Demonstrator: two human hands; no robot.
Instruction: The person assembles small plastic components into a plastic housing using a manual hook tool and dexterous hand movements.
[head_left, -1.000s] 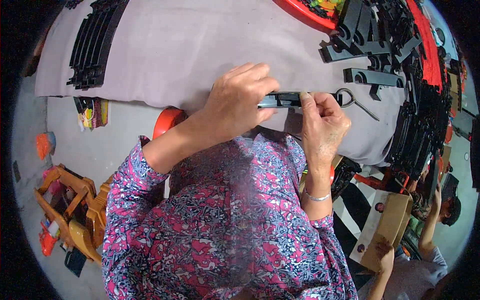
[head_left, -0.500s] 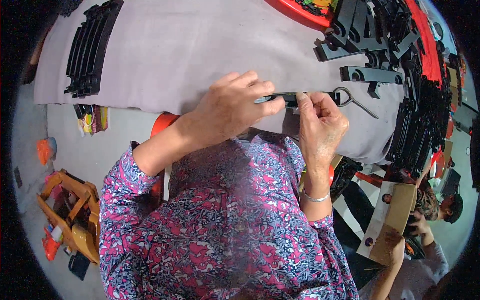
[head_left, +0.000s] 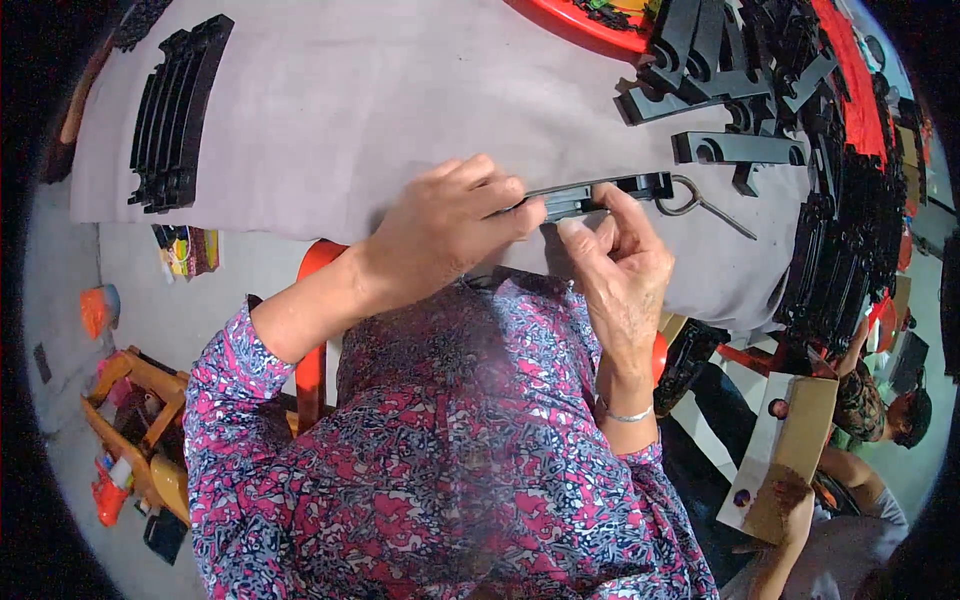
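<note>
A long, narrow black plastic part (head_left: pixel 645 186), hollow along the side facing me, is held just over the near edge of the cloth-covered table. At its left end my left hand (head_left: pixel 445 235) is closed, the fingers slightly blurred and hiding that end. My right hand (head_left: pixel 625 270) pinches the part near its middle, index finger on it and thumb at its lower edge. Just past the part's right end, a bent metal rod with a ring (head_left: pixel 690 205) lies on the cloth.
Several black slotted bars (head_left: pixel 740 148) are heaped at the right, beside a red cloth (head_left: pixel 848 80). A red basin (head_left: pixel 580 25) stands at the far edge. Joined black parts (head_left: pixel 175 120) lie at the left. Another person's hand (head_left: pixel 793 500) touches a cardboard box (head_left: pixel 800 430) at lower right.
My right hand has shifted left along the black plastic part and lower, baring more of its right end and hollow side. My left hand has moved slightly left.
</note>
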